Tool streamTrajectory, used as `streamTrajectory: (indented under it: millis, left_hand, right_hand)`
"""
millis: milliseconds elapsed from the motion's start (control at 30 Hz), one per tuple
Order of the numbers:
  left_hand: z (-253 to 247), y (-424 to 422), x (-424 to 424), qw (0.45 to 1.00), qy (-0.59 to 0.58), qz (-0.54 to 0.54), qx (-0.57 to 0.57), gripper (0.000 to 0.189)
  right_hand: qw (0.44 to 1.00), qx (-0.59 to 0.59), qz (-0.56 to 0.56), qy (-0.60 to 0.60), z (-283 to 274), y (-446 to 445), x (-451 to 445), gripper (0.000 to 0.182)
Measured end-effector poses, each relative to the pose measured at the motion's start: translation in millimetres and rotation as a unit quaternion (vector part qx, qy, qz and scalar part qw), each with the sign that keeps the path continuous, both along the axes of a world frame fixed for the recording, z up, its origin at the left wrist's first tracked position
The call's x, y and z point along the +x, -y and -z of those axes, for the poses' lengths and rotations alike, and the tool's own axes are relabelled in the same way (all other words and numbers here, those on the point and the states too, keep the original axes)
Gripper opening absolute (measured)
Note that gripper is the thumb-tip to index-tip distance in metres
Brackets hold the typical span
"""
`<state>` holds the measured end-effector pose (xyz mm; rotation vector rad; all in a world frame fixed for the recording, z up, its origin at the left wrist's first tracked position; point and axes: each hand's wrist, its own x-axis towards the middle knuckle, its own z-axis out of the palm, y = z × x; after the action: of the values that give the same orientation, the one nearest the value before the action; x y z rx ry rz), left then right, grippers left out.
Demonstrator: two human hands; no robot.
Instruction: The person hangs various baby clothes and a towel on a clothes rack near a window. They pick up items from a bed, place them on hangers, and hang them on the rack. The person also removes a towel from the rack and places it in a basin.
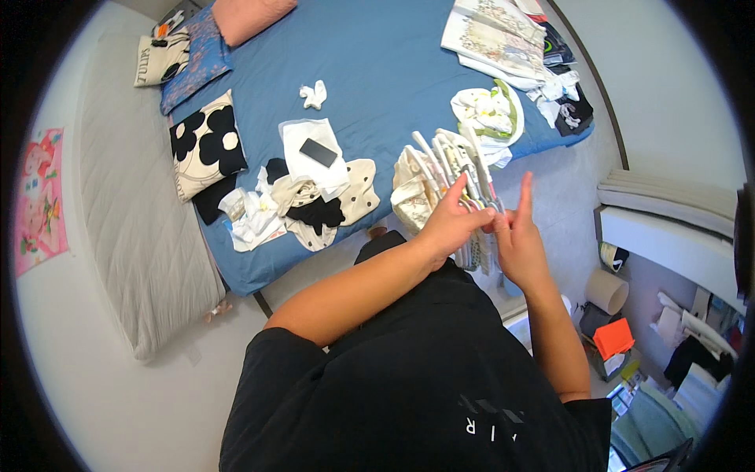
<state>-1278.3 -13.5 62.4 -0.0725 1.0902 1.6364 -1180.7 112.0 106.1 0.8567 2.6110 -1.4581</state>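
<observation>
In front of my body, a bunch of white clothes hangers [439,154] with garments hanging from them is gathered by the hooks. My left hand [451,224] grips the hooks from the left, its index finger raised along the hangers. Close against its fingertips, my right hand [519,242] pinches at the hooks with its index finger pointing up. A cream printed garment [412,197] hangs at the left side of the bunch. My fingers partly hide the hooks, and most of the hanging clothes overlap one another.
Across the blue bed [377,53] lie a dark phone [318,153] on a white cloth [299,134], polka-dot clothing [361,192], small white socks [314,94], and a green-edged white garment [486,112]. Folded printed fabric [498,38] lies far right. A grey mattress [127,177] leans at left.
</observation>
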Motion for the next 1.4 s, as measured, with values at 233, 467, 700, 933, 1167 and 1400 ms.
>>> streamTrajectory:
  millis: [233, 467, 700, 933, 1167, 1400]
  left_hand:
    - [21, -5, 9, 0.998, 0.001, 0.003, -0.064, 0.088]
    - [7, 0, -19, 0.995, 0.027, 0.042, -0.091, 0.082]
    - [5, -10, -42, 0.995, 0.062, 0.023, -0.071, 0.071]
    - [18, -34, -64, 0.997, 0.035, 0.030, -0.063, 0.081]
    - [56, -51, -105, 0.988, 0.063, -0.052, -0.132, 0.064]
    - [61, -52, -127, 0.957, 0.088, -0.224, -0.160, 0.048]
  right_hand:
    - [0.906, 0.325, -0.249, 0.105, 5, 9, -4, 0.080]
    - [0.971, 0.202, -0.088, 0.091, 15, 15, -10, 0.086]
    - [0.964, 0.260, -0.030, 0.049, 11, 31, -28, 0.091]
    - [0.976, 0.196, -0.080, 0.057, 44, 0, -42, 0.079]
    - [0.989, -0.025, -0.055, -0.134, 107, -76, -66, 0.051]
    - [0.962, -0.107, 0.198, 0.156, 452, -204, -20, 0.025]
